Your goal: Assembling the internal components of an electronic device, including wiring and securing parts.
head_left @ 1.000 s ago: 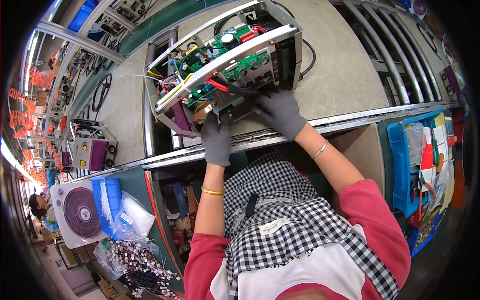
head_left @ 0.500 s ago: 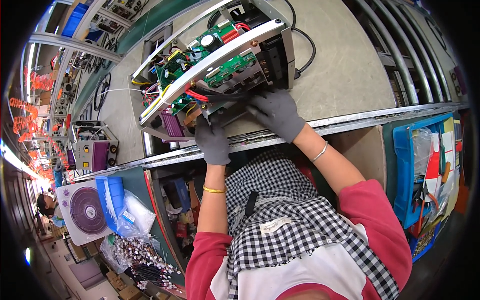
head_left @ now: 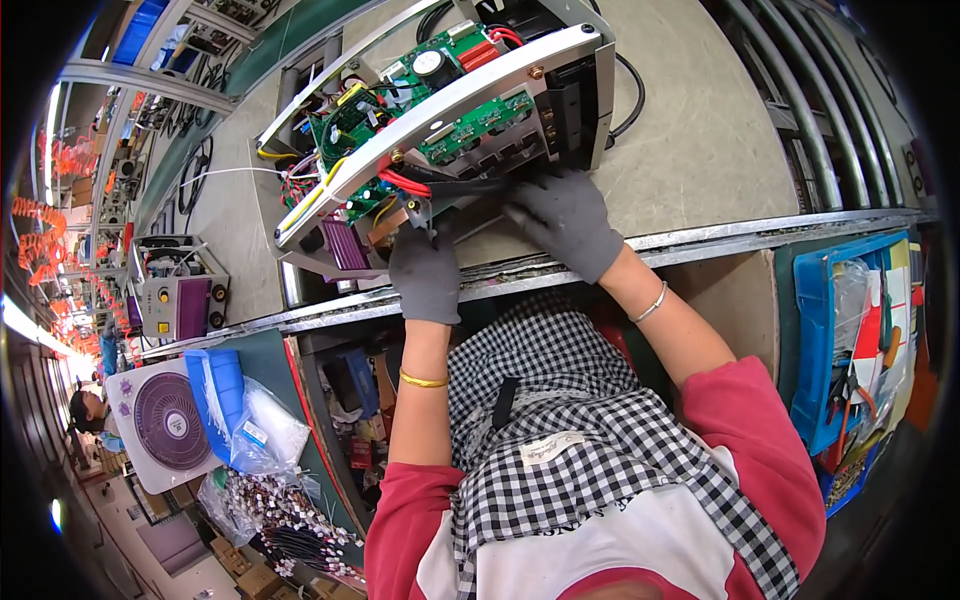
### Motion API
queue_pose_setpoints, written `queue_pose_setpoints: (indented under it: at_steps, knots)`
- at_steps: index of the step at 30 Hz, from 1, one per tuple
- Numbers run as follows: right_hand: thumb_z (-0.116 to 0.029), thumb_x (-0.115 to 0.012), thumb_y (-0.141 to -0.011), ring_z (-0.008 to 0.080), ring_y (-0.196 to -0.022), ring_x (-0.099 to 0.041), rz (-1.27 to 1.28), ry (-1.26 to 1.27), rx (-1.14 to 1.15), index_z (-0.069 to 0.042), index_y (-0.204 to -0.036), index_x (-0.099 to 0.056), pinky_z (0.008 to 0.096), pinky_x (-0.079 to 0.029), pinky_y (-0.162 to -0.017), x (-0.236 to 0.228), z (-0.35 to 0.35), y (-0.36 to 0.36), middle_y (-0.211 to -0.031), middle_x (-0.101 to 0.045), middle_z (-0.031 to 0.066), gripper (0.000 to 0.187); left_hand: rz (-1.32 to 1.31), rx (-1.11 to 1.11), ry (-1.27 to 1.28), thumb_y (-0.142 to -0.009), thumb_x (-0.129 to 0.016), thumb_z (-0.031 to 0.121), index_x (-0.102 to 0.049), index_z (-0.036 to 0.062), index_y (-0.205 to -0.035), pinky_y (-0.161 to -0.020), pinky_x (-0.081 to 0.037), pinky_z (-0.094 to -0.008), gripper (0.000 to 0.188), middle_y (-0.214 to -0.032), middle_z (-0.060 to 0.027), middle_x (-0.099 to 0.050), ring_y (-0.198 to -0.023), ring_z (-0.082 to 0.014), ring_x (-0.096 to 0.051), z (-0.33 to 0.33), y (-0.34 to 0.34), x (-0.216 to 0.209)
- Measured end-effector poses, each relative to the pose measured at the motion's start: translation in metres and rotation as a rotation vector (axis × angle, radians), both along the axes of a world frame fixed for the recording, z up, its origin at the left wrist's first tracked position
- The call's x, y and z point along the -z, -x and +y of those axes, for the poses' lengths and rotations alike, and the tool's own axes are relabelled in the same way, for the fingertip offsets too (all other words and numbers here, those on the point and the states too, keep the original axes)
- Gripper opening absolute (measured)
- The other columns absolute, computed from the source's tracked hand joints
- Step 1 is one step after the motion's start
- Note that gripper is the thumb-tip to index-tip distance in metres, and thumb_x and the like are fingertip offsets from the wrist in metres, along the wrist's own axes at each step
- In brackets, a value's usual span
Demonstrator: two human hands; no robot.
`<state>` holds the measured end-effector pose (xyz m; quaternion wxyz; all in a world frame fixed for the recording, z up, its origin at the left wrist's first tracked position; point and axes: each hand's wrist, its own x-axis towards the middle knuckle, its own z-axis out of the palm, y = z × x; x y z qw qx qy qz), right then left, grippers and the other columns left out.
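Note:
An open-framed machine chassis (head_left: 470,92) tilts on the bench, with green circuit boards (head_left: 478,128) inside. Red wires (head_left: 405,183) run into a black-sleeved cable (head_left: 465,188) along its near side. My left hand (head_left: 425,272), in a grey glove, is closed at the chassis's lower edge, beside a small grey metal fitting (head_left: 417,211); what its fingers hold is hidden. My right hand (head_left: 570,224), gloved too, reaches under the chassis with fingers closed at the black cable's right end; its fingertips are partly hidden. A purple finned part (head_left: 345,247) sits left of my left hand.
Another chassis with a purple panel (head_left: 185,305) stands at the left. Metal rollers (head_left: 800,110) lie at the far right. A blue bin (head_left: 815,340) holds tools at the right. Left of me are a fan (head_left: 170,420), a blue tray (head_left: 215,400) and bundled connectors (head_left: 275,510).
The chassis has shifted slightly right, its right end most. My right hand has moved a little right and down with it; my left hand stays near the metal fitting.

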<state>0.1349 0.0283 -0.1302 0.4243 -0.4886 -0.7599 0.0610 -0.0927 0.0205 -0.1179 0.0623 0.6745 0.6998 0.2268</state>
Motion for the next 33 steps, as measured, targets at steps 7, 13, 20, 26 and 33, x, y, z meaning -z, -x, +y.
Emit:
queue_pose_setpoints:
  at_steps: [7,13,20,26,33]
  knots:
    - [-0.024,-0.078,-0.086,0.0322,-0.087,-0.067,-0.001,-0.03,-0.008,-0.013,-0.1,-0.074,0.0439,-0.054,-0.077,-0.004,0.0,0.0,-0.093,-0.071,0.0096,0.018,0.043,0.076,-0.077,-0.098,-0.066,0.035,-0.067,-0.0005,-0.093,-0.075,-0.053,-0.053,0.036,-0.088,-0.0247,-0.068,-0.083,-0.0447,-0.068,0.0,-0.001,0.01]
    - [-0.025,-0.078,-0.087,0.0329,-0.087,-0.067,-0.047,-0.036,-0.014,-0.013,-0.1,-0.074,0.044,-0.054,-0.077,-0.003,0.0,-0.001,-0.094,-0.072,0.0095,0.018,-0.033,0.068,-0.042,-0.099,-0.064,0.036,-0.066,-0.0002,-0.096,-0.076,-0.053,-0.0541,0.036,-0.089,-0.025,-0.068,-0.083,-0.0449,-0.067,0.001,-0.001,0.009]
    - [-0.025,-0.075,-0.089,0.0336,-0.088,-0.068,-0.035,-0.061,-0.065,-0.012,-0.101,-0.074,0.0441,-0.055,-0.076,-0.008,-0.006,0.008,-0.095,-0.073,0.0103,0.017,-0.565,0.041,-0.021,-0.105,-0.06,0.03,-0.067,-0.0001,-0.115,-0.076,-0.053,-0.0443,0.033,-0.088,-0.0198,-0.071,-0.082,-0.0348,-0.07,-0.028,0.001,-0.016]
    - [-0.028,-0.07,-0.093,0.0357,-0.074,-0.071,-0.169,0.165,-0.031,-0.009,-0.1,-0.071,0.0477,-0.055,-0.062,-0.006,-0.013,0.062,-0.084,-0.072,0.015,0.02,-0.87,0.062,-0.042,-0.105,-0.06,0.022,-0.067,-0.0007,-0.117,-0.072,-0.05,-0.0302,0.027,-0.08,-0.0061,-0.068,-0.075,-0.0153,-0.064,-0.048,0.018,-0.04]
    - [-0.018,-0.066,-0.086,0.031,-0.067,-0.073,-0.434,0.117,0.081,-0.012,-0.085,-0.075,0.0443,-0.056,-0.057,-0.002,0.002,0.088,-0.072,-0.072,0.0112,0.01,-1.611,0.156,0.375,-0.103,-0.057,0.014,-0.056,0.0003,-0.133,-0.053,-0.035,-0.0194,0.033,-0.087,-0.004,-0.061,-0.06,-0.0032,-0.04,-0.067,0.034,-0.072]
